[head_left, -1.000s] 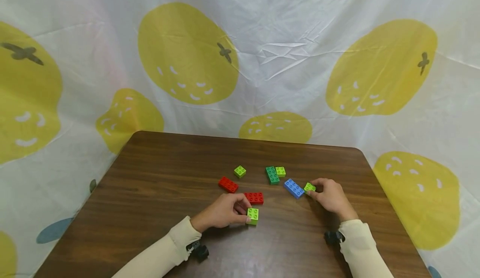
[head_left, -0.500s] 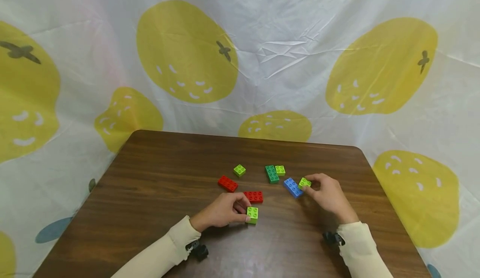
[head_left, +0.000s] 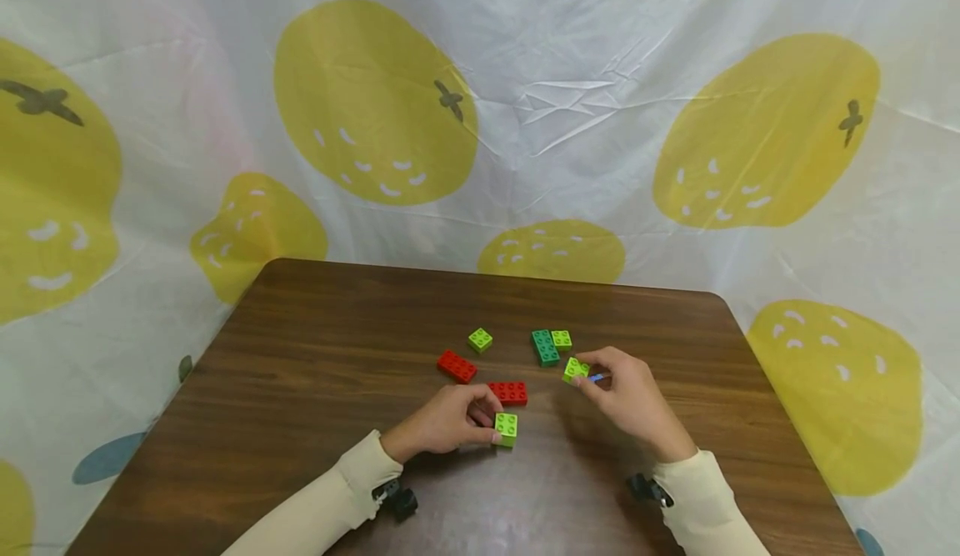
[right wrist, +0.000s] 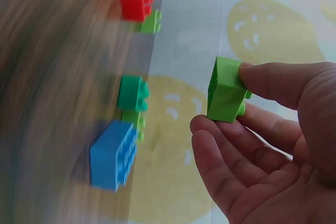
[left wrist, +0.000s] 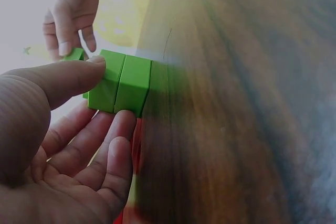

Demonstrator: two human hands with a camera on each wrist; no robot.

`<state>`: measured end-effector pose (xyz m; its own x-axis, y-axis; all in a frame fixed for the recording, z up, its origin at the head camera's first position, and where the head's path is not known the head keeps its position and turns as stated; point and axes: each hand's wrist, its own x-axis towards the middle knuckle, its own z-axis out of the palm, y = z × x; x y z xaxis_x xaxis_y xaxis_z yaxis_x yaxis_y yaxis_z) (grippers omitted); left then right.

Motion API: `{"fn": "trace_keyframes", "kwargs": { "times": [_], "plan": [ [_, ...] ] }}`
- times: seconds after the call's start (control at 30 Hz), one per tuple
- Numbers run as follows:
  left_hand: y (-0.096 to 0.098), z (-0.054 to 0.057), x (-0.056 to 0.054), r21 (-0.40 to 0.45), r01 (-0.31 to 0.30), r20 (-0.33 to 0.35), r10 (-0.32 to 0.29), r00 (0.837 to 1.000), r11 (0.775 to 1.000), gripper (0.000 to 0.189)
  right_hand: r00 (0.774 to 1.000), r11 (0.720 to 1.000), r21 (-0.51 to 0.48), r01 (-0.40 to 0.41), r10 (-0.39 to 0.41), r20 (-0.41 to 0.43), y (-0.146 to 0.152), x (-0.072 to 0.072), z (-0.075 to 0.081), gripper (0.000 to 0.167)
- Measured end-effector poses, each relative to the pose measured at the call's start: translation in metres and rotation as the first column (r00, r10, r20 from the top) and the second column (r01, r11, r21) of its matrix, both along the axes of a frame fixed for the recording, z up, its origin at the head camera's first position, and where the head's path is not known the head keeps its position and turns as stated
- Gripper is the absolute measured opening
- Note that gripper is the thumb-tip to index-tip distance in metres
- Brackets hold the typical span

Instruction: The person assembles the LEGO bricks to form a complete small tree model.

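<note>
In the head view my left hand [head_left: 448, 419] pinches a stack of two lime green toy bricks [head_left: 506, 429] between thumb and fingers, low over the table. The left wrist view shows the seam between the two stacked bricks [left wrist: 119, 81]. My right hand [head_left: 633, 396] grips a single lime green brick [right wrist: 227, 88] by its sides, raised off the table with its hollow underside partly showing in the right wrist view. Below that hand lies a blue brick [right wrist: 113, 156], mostly hidden by the fingers in the head view.
A red brick [head_left: 508, 393] lies just behind my left hand, another red brick [head_left: 457, 367] farther left. A lime green brick [head_left: 480, 339] sits behind them. Farther right, a dark green brick [head_left: 545, 348] lies beside another lime green brick [head_left: 562, 340]. A patterned curtain [head_left: 555, 164] hangs behind the wooden table [head_left: 337, 331].
My right hand has lifted its lime green brick from beside the blue brick and carried it left, over the blue brick. My left hand stays in place with its stack.
</note>
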<state>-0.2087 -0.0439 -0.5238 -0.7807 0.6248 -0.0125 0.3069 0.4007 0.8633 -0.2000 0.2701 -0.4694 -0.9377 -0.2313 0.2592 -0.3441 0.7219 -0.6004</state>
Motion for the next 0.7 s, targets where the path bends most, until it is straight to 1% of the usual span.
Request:
{"fn": "trace_keyframes", "kwargs": {
  "times": [0.2,0.37,0.57,0.7],
  "plan": [
    [0.0,0.0,0.0,0.001,-0.001,0.002,0.001,1.0,1.0,0.029,0.998,0.998,0.027,-0.061,0.062,-0.025,-0.019,0.005,0.001,0.029],
    [0.001,0.0,0.0,0.005,0.0,-0.001,0.0,1.0,1.0,0.029,0.993,0.994,0.017,-0.112,0.113,-0.035,-0.032,0.011,0.0,0.029],
    [0.0,-0.001,-0.001,0.012,0.003,0.005,-0.003,1.0,1.0,0.028,0.984,0.984,-0.008,-0.177,0.177,-0.012,-0.045,0.018,-0.001,0.031],
    [0.0,-0.003,-0.002,0.016,0.006,0.005,-0.006,1.0,1.0,0.029,0.974,0.974,-0.014,-0.227,0.227,-0.003,-0.054,0.023,-0.001,0.032]
  ]
}}
